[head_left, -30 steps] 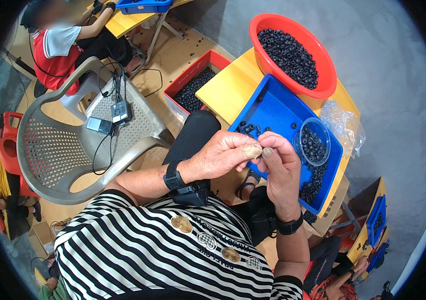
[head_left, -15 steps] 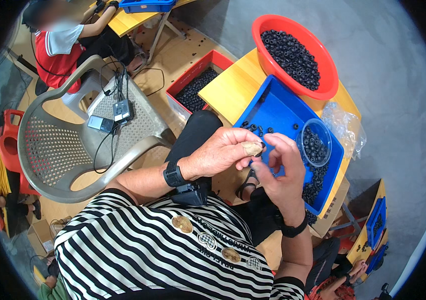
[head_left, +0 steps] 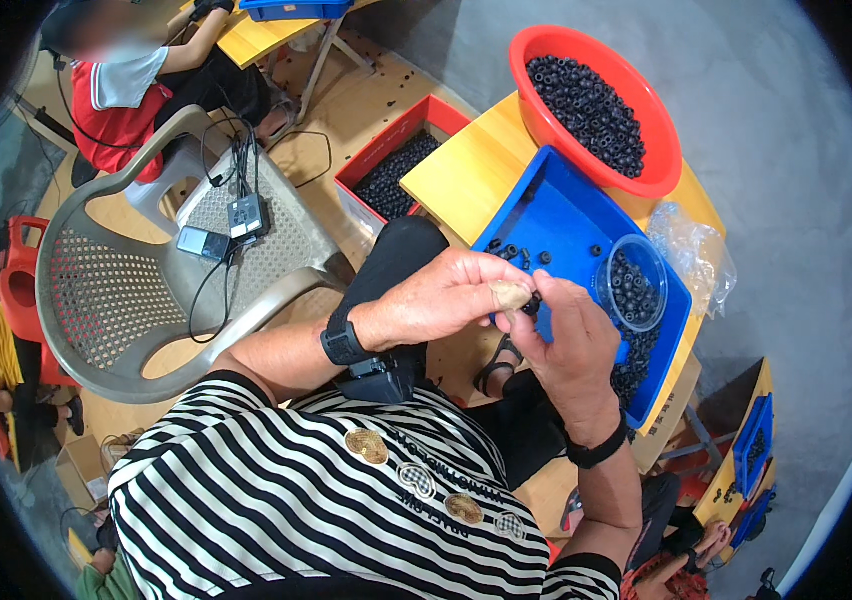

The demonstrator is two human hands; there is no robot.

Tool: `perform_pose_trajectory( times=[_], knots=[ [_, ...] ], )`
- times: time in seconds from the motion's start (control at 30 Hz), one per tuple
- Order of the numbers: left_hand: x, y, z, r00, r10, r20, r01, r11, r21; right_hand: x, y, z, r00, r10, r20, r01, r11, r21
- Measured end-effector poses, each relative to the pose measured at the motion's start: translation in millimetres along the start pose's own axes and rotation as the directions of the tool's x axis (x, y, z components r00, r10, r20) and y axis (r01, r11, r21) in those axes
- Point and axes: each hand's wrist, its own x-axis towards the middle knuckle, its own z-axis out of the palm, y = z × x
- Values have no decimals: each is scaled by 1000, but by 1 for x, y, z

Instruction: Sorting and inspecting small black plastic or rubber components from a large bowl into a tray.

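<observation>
My left hand (head_left: pixel 441 292), its thumb wrapped in a beige cover, pinches a small black ring-shaped part (head_left: pixel 532 303). From the other side, the thumb and fingers of my right hand (head_left: pixel 574 350) close on the same part, so the two hands meet at it. Fingers hide much of its shape. Just beyond my hands lies a blue tray (head_left: pixel 559 215) with loose black parts along its near and right sides. Inside the tray, a clear round tub (head_left: pixel 662 300) holds more such parts.
A red basin (head_left: pixel 668 130) full of black parts stands on the yellow table (head_left: pixel 461 178), near a crumpled plastic bag (head_left: pixel 694 255). A red box (head_left: pixel 361 165) of parts sits on the floor. To the left is a grey chair (head_left: pixel 111 290) carrying cables; another person (head_left: pixel 126 110) sits beyond.
My right hand has come closer to the left, and its fingers now close on the small black part. My left hand has barely moved.
</observation>
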Motion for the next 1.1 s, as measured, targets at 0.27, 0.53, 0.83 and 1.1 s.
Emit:
perform_pose_trajectory(
  times=[0.27, 0.53, 0.83, 1.1],
  knots=[
    [-5, 5, -3, 992, -125, -19, 122, 988, -92, 0, -7, -4, 991, 126, 48, -129, 988, 82],
    [-5, 3, 5, 989, -148, 1, 147, 980, -137, -6, -3, 0, 1000, -10, 29, 11, 1000, -18],
    [-5, -5, 7, 997, -78, -28, 76, 994, -82, -14, -12, 5, 999, 46, 15, -47, 992, 117],
    [-1, 4, 6, 999, 22, -46, -18, 996, 85, 3, -8, -8, 995, 14, 101, -13, 1000, -14]
  ],
)
